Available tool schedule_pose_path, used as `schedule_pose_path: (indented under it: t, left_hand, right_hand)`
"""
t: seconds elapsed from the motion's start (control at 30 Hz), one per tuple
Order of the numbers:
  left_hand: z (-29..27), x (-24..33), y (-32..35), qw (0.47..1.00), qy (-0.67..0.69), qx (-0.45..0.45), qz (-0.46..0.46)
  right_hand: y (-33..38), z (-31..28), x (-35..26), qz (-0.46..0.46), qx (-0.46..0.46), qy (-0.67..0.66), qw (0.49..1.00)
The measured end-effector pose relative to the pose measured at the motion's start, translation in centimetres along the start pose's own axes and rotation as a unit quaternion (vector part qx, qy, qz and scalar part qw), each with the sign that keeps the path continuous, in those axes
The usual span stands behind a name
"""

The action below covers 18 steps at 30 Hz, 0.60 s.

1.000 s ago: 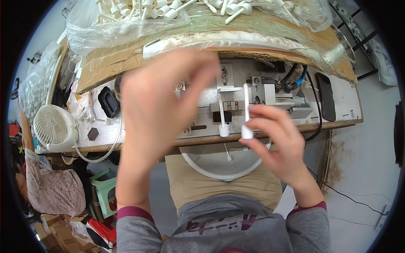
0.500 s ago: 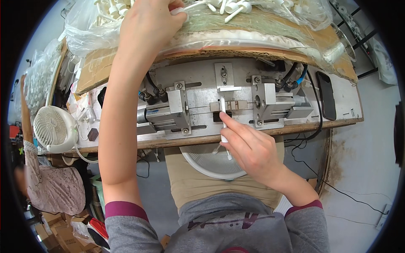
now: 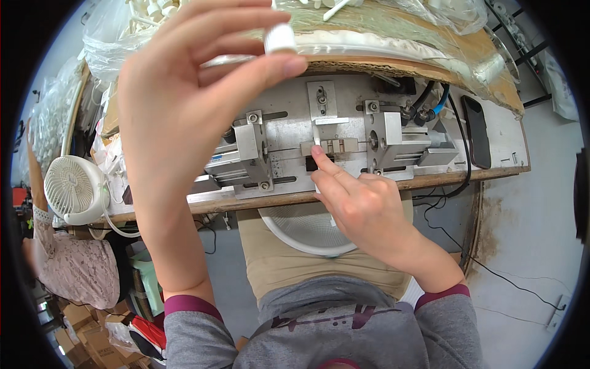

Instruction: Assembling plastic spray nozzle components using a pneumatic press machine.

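Note:
My left hand [image 3: 178, 92] is raised high over the left side of the bench. Between its thumb and fingers it holds a white plastic piece with a ribbed, cap-like end [image 3: 279, 39]; the rest of that piece is hidden. My right hand [image 3: 365, 206] grips a slim white plastic stick [image 3: 316, 131], with the index fingertip pressing on it at the small metal holder [image 3: 332, 146]. The stick's far end reaches toward an upright metal stop [image 3: 332, 120]. My fingers cover much of the stick.
Metal cylinder units [image 3: 251, 154] flank the holder on the bench. Bagged white parts [image 3: 335, 8] lie on cardboard [image 3: 501, 101] behind. A white basket [image 3: 283, 230] rests on my lap. A phone [image 3: 476, 132] lies right, a fan [image 3: 74, 189] left. Another person [image 3: 77, 270] sits far left.
My left hand has come back from the pile of parts, nearer the camera, with a white capped piece in it. My right hand has pushed the stick slightly forward into the holder.

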<state>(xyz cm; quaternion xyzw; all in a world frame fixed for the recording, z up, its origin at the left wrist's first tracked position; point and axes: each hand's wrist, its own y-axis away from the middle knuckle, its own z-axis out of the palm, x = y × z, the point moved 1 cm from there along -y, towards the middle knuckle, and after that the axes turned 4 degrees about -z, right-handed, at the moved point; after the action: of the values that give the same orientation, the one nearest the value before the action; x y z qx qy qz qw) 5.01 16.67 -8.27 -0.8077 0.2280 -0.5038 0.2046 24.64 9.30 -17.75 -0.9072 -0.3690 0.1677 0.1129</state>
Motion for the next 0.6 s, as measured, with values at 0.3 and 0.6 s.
schedule_pose_path:
  t: [0.3,0.6]
  left_hand:
    - [0.8,1.7,9.3,0.990,-0.124,-0.048,-0.046]
    - [6.3,0.3,12.4,0.951,-0.286,-0.114,-0.004]
  right_hand:
    - [-5.7,-5.9,4.7,-0.011,0.143,-0.133,0.981]
    - [-15.2,-8.1,14.2,-0.001,0.043,0.167,0.985]
